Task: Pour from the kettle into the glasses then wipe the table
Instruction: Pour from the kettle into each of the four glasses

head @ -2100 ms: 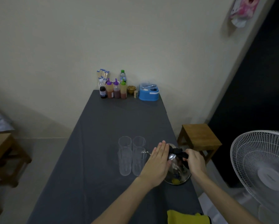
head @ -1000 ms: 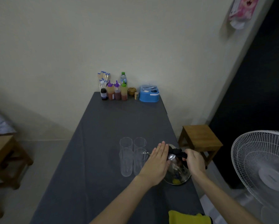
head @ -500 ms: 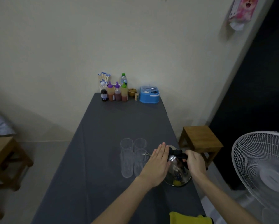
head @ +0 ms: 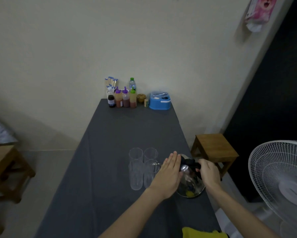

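Note:
A shiny steel kettle [head: 190, 183] with a black handle stands tilted toward the glasses, near the right edge of the grey table [head: 110, 169]. My right hand [head: 208, 174] is shut on the handle. My left hand [head: 169, 175] lies flat with fingers together against the kettle's left side and lid. Several clear glasses [head: 135, 176] stand in a tight cluster just left of the kettle; its thin spout reaches the rim of the near right glass [head: 150, 173]. A yellow cloth [head: 200, 233] lies at the table's near edge.
Sauce bottles [head: 125, 98], a water bottle, a small jar and a blue container [head: 159, 101] line the table's far end by the wall. A wooden stool [head: 214, 150] and a white fan [head: 280, 179] stand to the right. Another wooden stool [head: 5, 170] is on the left.
Both hands and the kettle have kept their places beside the glasses. Only the camera has shifted slightly.

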`<state>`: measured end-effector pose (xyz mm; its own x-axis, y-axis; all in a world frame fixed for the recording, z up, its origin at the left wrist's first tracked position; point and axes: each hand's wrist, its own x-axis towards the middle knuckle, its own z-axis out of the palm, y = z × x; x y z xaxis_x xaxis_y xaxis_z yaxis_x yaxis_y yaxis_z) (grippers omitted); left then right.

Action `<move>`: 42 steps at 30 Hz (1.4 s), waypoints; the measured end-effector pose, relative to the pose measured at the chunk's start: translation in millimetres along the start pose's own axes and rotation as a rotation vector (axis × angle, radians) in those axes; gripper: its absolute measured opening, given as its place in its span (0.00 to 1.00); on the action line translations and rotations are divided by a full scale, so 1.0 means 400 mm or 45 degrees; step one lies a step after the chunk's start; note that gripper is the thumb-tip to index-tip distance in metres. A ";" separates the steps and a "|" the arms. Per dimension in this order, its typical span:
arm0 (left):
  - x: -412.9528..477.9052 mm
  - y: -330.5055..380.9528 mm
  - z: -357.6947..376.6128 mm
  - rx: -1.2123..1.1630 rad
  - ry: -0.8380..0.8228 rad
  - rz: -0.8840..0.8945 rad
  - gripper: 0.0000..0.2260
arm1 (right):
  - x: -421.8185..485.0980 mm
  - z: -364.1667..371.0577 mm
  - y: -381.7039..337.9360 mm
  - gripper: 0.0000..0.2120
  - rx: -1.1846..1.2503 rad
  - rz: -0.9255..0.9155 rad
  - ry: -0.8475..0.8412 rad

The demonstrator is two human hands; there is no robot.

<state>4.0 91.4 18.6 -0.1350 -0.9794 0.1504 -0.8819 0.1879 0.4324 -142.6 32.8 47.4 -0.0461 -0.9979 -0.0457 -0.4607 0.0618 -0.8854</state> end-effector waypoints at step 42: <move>0.006 0.007 -0.005 0.007 0.064 0.032 0.25 | 0.015 -0.009 -0.012 0.15 -0.081 -0.047 0.025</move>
<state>1.8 89.7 21.9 -0.1345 -0.9694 0.2056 -0.8808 0.2120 0.4233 -143.6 26.5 53.0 -0.0450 -0.9990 -0.0040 -0.5175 0.0267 -0.8553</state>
